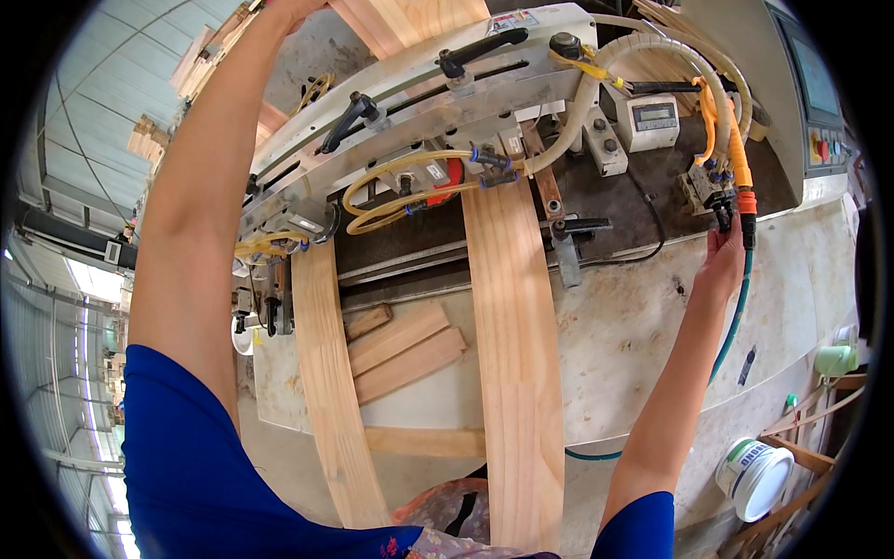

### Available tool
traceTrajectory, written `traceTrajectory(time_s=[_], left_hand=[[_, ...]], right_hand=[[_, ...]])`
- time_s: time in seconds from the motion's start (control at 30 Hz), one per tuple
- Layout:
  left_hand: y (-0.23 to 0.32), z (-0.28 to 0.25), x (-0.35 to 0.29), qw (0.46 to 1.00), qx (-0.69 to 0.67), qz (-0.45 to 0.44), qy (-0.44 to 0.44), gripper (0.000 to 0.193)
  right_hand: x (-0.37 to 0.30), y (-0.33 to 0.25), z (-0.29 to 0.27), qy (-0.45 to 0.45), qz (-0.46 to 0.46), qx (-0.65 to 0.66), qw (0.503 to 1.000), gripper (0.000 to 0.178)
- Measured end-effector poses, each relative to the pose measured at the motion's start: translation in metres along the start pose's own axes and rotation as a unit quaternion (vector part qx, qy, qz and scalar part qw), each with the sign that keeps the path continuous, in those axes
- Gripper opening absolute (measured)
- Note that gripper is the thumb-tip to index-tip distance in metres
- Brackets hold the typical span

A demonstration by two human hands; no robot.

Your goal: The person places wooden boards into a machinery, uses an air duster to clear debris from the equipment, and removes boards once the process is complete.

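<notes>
My right hand (721, 259) reaches to the right side of the machine. Its fingers are closed on a small black lever (723, 220) of a metal valve (705, 189), beside an orange-and-black hose fitting (748, 207). My left arm stretches up over the machine's left end. Only part of my left hand (296, 7) shows at the top edge, close to a wide wooden board (410, 20); its fingers are hidden. Two long pale boards, a left one (328, 373) and a wider right one (514, 345), run from under the clamping machine (419, 116) toward me.
Several short wood offcuts (410, 349) lie between the boards on the pale worktop (633, 345). Black clamp handles (480, 51) and looped yellowish air tubes (410, 191) sit on the machine. A control panel (819, 93) stands at the right. A white bucket (756, 477) is at lower right.
</notes>
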State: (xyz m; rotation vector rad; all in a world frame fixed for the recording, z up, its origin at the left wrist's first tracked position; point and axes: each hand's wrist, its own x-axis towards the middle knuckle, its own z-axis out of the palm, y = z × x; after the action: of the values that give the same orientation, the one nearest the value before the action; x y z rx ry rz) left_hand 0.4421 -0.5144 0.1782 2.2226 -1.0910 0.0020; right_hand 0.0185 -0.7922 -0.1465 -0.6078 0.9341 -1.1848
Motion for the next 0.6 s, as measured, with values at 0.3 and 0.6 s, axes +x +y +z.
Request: traceTrajectory(time_s=[0.3, 0.6], left_hand=[[0.006, 0.003, 0.001, 1.0, 0.006, 0.0, 0.001, 0.039], [-0.042, -0.017, -0.005, 0.933, 0.315, 0.085, 0.155, 0.058]], right_hand=[[0.005, 0.006, -0.022, -0.057, -0.061, -0.003, 0.997, 0.027], [-0.198, -0.025, -0.094, -0.265, 0.079, -0.3, 0.913, 0.029]])
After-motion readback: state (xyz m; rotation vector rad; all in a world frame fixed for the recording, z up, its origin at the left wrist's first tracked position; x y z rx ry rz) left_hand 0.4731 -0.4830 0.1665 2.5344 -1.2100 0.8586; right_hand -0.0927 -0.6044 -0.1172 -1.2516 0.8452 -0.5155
